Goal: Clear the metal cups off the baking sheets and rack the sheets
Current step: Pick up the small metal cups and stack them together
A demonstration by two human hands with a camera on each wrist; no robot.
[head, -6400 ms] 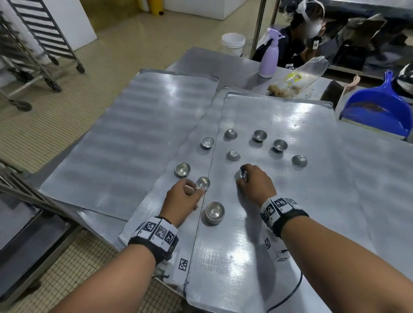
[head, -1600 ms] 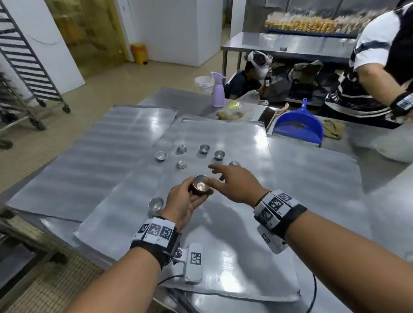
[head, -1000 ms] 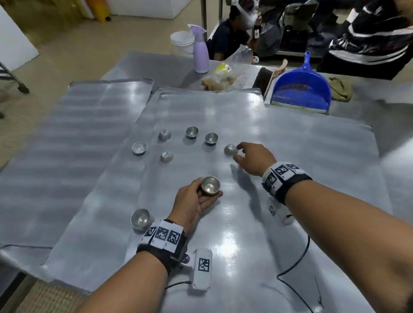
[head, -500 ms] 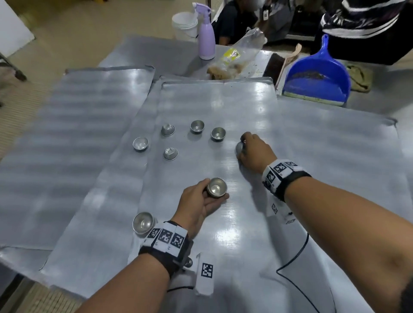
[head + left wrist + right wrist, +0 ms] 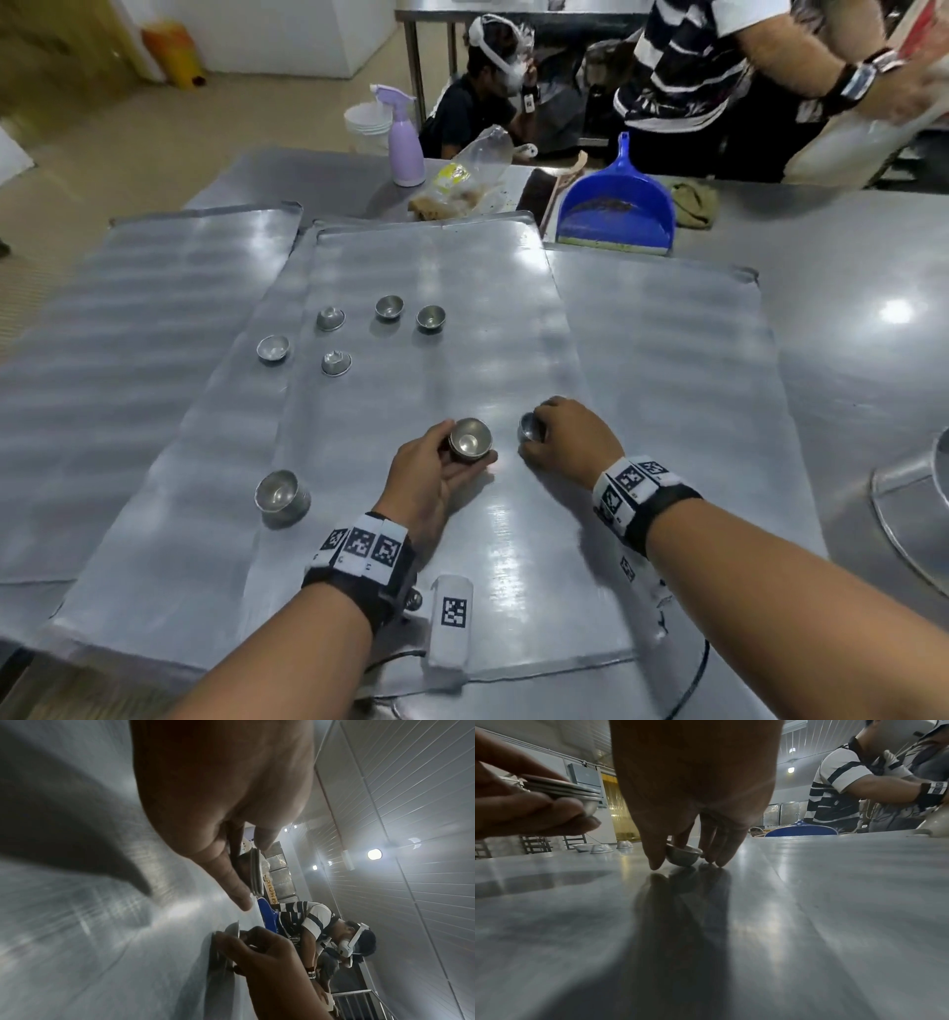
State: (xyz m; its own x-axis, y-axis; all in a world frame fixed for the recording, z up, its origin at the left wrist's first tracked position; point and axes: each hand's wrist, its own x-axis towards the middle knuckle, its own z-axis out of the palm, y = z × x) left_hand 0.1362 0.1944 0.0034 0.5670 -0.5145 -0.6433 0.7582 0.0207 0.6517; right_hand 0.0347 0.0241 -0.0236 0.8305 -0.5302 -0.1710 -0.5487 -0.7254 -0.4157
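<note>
My left hand (image 5: 436, 465) holds a small stack of nested metal cups (image 5: 470, 441) just above the middle baking sheet (image 5: 462, 267); the stacked rims (image 5: 255, 871) show in the left wrist view. Close to its right, my right hand (image 5: 560, 437) pinches a single metal cup (image 5: 529, 427) low over the sheet, seen tilted between thumb and fingers as the cup (image 5: 684, 855). Several loose cups (image 5: 388, 307) stand further back on the sheet. One larger cup (image 5: 280, 494) sits near left.
A blue dustpan (image 5: 616, 210), a purple spray bottle (image 5: 405, 144) and a plastic bag (image 5: 470, 177) lie at the table's far edge. Another baking sheet (image 5: 154, 308) lies left. A person in a striped shirt (image 5: 683, 61) stands at the far right; another crouches behind the table.
My right hand took a cup from the far row and has drawn it back toward me, beside the stack in my left hand. The left hand has stayed about where it was.
</note>
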